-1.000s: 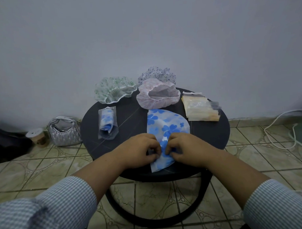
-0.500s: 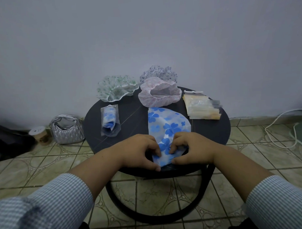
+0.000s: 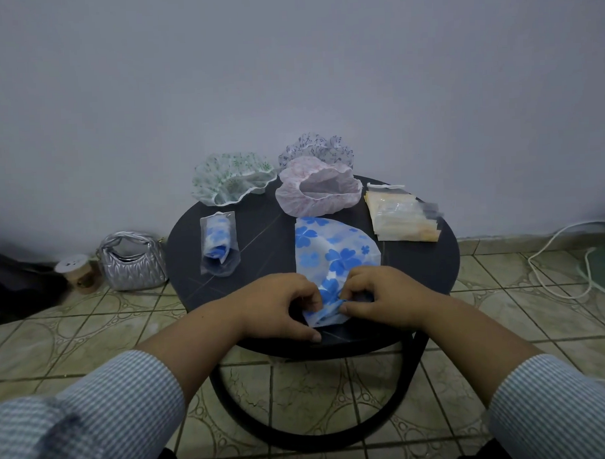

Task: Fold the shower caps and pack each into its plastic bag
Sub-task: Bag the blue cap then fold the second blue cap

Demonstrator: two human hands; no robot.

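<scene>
Folding in hand: left hand and right hand both pinch the blue-flowered shower cap at the counter near edge; judged next, tighter rolling before bagging.

Lighting, my head view: dim, cool, bluish cast; soft and even, source not visible to me. Wall darkens toward the corners. Faint shadows under the bench. Wide-angle bending at the edges; sleeves soft, slightly blurred. No glare.
</scene>
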